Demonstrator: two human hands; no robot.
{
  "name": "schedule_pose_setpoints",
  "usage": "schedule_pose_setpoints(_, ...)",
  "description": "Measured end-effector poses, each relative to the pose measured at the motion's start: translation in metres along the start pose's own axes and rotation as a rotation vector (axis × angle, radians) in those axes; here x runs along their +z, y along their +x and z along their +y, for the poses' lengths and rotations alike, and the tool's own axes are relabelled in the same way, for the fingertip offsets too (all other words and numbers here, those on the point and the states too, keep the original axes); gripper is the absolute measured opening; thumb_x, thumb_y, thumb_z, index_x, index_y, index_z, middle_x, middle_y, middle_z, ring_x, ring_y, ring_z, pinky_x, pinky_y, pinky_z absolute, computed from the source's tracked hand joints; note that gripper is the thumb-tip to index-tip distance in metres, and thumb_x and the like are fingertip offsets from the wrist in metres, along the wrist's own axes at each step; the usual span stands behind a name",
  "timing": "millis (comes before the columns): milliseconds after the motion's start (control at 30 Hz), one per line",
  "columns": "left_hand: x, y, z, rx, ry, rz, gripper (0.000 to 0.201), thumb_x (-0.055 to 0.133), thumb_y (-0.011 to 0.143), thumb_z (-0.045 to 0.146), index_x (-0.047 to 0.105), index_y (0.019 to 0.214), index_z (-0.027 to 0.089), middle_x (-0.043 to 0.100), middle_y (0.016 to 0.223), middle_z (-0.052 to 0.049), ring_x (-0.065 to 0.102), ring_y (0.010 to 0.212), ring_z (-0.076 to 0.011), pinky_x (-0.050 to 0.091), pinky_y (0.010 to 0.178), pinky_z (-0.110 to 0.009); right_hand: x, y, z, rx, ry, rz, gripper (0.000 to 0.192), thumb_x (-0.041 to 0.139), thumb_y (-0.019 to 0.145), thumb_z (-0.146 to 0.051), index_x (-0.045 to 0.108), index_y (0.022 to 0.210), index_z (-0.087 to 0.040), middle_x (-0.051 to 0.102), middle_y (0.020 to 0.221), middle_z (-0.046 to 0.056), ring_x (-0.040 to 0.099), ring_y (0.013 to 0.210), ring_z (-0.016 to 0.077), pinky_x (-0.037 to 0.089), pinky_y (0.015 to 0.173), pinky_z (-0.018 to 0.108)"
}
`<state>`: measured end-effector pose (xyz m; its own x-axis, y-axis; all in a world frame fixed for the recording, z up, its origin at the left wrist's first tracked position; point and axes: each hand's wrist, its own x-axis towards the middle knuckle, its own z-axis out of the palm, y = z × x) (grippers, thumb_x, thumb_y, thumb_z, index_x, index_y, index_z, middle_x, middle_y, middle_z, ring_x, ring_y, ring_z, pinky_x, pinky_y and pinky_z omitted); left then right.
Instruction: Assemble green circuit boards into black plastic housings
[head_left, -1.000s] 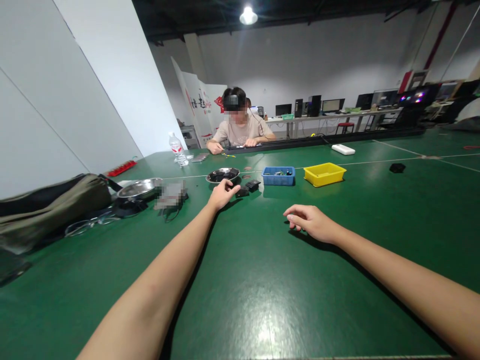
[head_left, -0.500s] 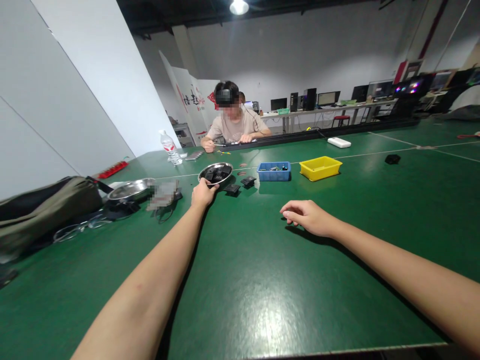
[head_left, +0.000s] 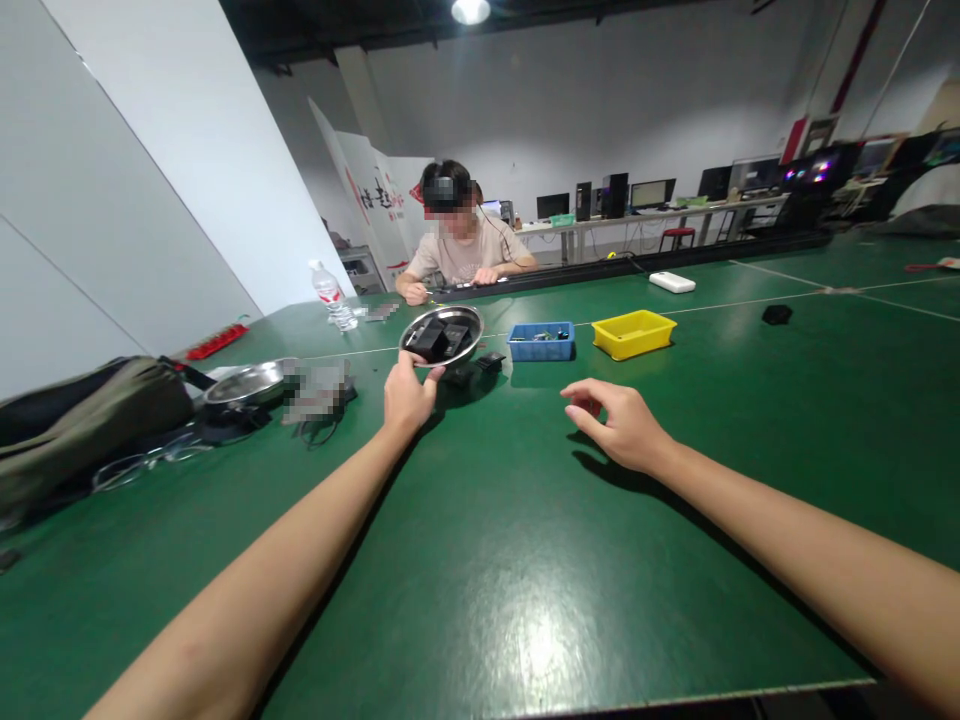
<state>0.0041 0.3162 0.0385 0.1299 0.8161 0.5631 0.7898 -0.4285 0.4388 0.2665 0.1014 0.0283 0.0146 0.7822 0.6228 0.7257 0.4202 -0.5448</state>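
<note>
- Two bare hands are over the green table (head_left: 480,560); the left hand (head_left: 407,395) pinches the near rim of a round metal dish (head_left: 441,335), thumb and fingers clamped on its edge, and holds it tilted up off the table so its inside faces the camera.
- Several small black parts (head_left: 439,340) sit in the dish, bunched toward its lower side; two more black parts (head_left: 480,365) lie on the table just beyond the hand.
- The right hand (head_left: 619,425) hovers just above the table, well apart from the dish, fingers loosely curled and gripping nothing.
- By my judgement the step in hand is lifting the dish of parts; the next move calls for a steady rim grip, since the tilt could let the parts slide out.
- A blue bin (head_left: 540,342) and a yellow bin (head_left: 634,333) stand just right of the dish.
- A water bottle (head_left: 328,292) carries a red label, too small to read.
- A white panel (head_left: 371,205) behind a seated person (head_left: 461,245) bears dark and red characters; I cannot read them.
</note>
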Motion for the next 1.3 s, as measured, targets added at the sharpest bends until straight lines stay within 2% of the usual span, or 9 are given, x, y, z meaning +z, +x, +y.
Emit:
schedule_pose_setpoints(133,-0.001,-0.029,0.023,0.218,-0.103,-0.030,0.020,0.060,0.085,0.035,0.052,0.097,0.021,0.068,0.097,-0.010,0.067,0.093,-0.0280,0.053,0.087,-0.041,-0.003,0.000,-0.010,-0.188,-0.111,0.102,0.024,0.055,0.094,-0.030,0.065,0.113,-0.019,0.071,0.100,0.009,0.066,0.092,0.0227,0.053,0.087,0.036)
schedule_pose_setpoints(267,-0.001,-0.059,0.047,0.459,-0.175,-0.129,0.015,0.060,0.085,0.031,0.051,0.094,0.022,0.067,0.093,-0.008,0.065,0.090,-0.0255,0.053,0.084,-0.039,-0.004,0.000,-0.025,-0.247,-0.242,0.115,0.035,0.058,0.093,-0.034,0.062,0.124,-0.019,0.067,0.116,0.014,0.062,0.109,0.0293,0.049,0.098,0.045)
schedule_pose_setpoints(467,-0.001,-0.089,0.075,0.770,-0.218,-0.136,0.011,0.056,0.083,0.021,0.050,0.093,0.022,0.065,0.088,-0.007,0.062,0.084,-0.0230,0.052,0.077,-0.036,-0.002,-0.001,-0.036,-0.117,-0.406,0.046,0.050,0.068,0.087,-0.048,0.062,0.126,-0.017,0.070,0.116,0.016,0.061,0.105,0.0330,0.045,0.094,0.047)
schedule_pose_setpoints(667,-0.002,-0.097,0.082,0.836,-0.193,-0.125,0.012,0.055,0.083,0.020,0.050,0.093,0.021,0.064,0.087,-0.006,0.062,0.083,-0.0232,0.050,0.076,-0.036,0.002,-0.001,-0.037,-0.116,-0.285,0.039,0.032,0.064,0.086,-0.034,0.064,0.113,-0.017,0.072,0.106,0.013,0.065,0.096,0.0297,0.049,0.092,0.045)
schedule_pose_setpoints(800,0.000,-0.090,0.077,0.718,-0.219,-0.128,0.012,0.058,0.084,0.021,0.051,0.094,0.022,0.064,0.087,-0.005,0.064,0.085,-0.0230,0.051,0.079,-0.037,-0.004,-0.004,-0.038,-0.240,-0.170,0.183,0.029,0.055,0.085,-0.027,0.062,0.112,-0.022,0.070,0.107,0.010,0.065,0.102,0.0278,0.051,0.094,0.043)
schedule_pose_setpoints(967,0.005,-0.062,0.059,0.404,-0.233,-0.043,0.017,0.059,0.087,0.029,0.049,0.099,0.022,0.066,0.099,-0.008,0.065,0.094,-0.0252,0.053,0.086,-0.039,-0.013,-0.007,-0.036,-0.246,-0.091,0.247,0.029,0.047,0.091,-0.029,0.061,0.116,-0.024,0.063,0.112,0.011,0.063,0.107,0.0270,0.052,0.094,0.043)
schedule_pose_setpoints(1100,0.002,-0.032,0.031,0.129,-0.143,0.040,0.022,0.056,0.088,0.028,0.048,0.107,0.021,0.066,0.111,-0.011,0.065,0.105,-0.0288,0.052,0.095,-0.042,-0.006,-0.006,-0.028,-0.221,-0.025,0.003,0.033,0.055,0.088,-0.026,0.060,0.120,-0.022,0.064,0.105,0.009,0.063,0.096,0.0235,0.054,0.086,0.037)
schedule_pose_setpoints(1200,-0.004,-0.011,0.009,0.015,-0.031,0.058,0.026,0.056,0.088,0.030,0.050,0.111,0.020,0.067,0.111,-0.014,0.064,0.111,-0.0329,0.051,0.098,-0.044,0.004,-0.007,-0.021,-0.172,-0.002,-0.208,0.039,0.061,0.085,-0.024,0.059,0.124,-0.021,0.066,0.107,0.009,0.062,0.090,0.0212,0.054,0.083,0.035)
schedule_pose_setpoints(1300,-0.009,0.002,-0.009,-0.069,0.055,0.031,0.030,0.054,0.089,0.034,0.052,0.115,0.019,0.069,0.112,-0.016,0.065,0.111,-0.0354,0.050,0.099,-0.046,0.012,-0.009,-0.019,-0.119,0.008,-0.305,0.042,0.066,0.083,-0.025,0.059,0.125,-0.019,0.066,0.111,0.009,0.063,0.091,0.0207,0.053,0.085,0.035)
